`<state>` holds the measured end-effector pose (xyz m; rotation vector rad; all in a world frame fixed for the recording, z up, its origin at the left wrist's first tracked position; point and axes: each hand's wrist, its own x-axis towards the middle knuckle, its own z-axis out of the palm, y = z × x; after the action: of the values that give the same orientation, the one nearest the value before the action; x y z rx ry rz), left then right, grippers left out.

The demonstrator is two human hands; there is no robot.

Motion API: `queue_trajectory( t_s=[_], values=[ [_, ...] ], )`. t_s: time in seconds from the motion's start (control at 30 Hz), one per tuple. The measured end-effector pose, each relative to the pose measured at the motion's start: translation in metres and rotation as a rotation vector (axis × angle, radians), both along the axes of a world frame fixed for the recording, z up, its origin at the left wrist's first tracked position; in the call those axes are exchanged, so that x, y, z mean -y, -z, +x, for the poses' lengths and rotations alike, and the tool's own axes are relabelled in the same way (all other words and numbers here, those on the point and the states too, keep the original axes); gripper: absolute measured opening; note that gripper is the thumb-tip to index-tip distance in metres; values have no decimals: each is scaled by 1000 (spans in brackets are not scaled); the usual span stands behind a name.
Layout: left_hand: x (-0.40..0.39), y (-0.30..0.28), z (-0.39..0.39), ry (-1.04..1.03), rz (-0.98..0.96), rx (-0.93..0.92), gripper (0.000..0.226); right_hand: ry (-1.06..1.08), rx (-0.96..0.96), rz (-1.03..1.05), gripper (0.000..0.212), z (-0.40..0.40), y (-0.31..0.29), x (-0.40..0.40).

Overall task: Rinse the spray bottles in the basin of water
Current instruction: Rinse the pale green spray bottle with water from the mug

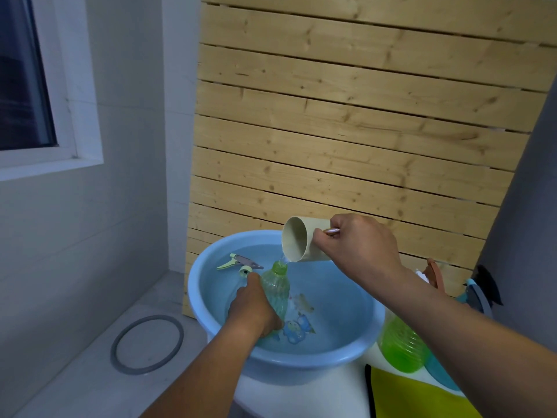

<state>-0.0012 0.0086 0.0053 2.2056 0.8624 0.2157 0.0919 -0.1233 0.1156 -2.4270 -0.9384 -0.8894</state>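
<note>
The left hand [256, 309] grips a clear green spray bottle [275, 289], head removed, tilted in the water near the middle of the blue basin [211, 297]; the right hand [358, 244] holds a beige cup [297, 244] by its handle, tipped so water runs into the bottle's neck; a detached trigger head [239, 262] floats by the basin's far-left rim; a second green bottle [402, 345] stands just outside the right rim.
</note>
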Motion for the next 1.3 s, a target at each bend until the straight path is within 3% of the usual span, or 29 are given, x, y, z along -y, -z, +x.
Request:
queue_trajectory(
  t_s=[0.7,0.77,0.93,1.03,1.3],
  values=[
    [0,-1,-2,-1,-40,59,88,0,129,-55,41,-3,1,-2],
    [0,-2,-3,-11,-56,94,85,5,78,-21,42,-1,3,-3],
    [2,-3,-7,-64,-118,275,81,72,-342,80,44,18,9,-4],
    [3,-3,-8,-89,-142,359,76,85,-335,-52,40,27,25,-7],
    [1,0,-8,-134,-105,483,70,95,-61,-453,36,43,70,-24]
  ],
)
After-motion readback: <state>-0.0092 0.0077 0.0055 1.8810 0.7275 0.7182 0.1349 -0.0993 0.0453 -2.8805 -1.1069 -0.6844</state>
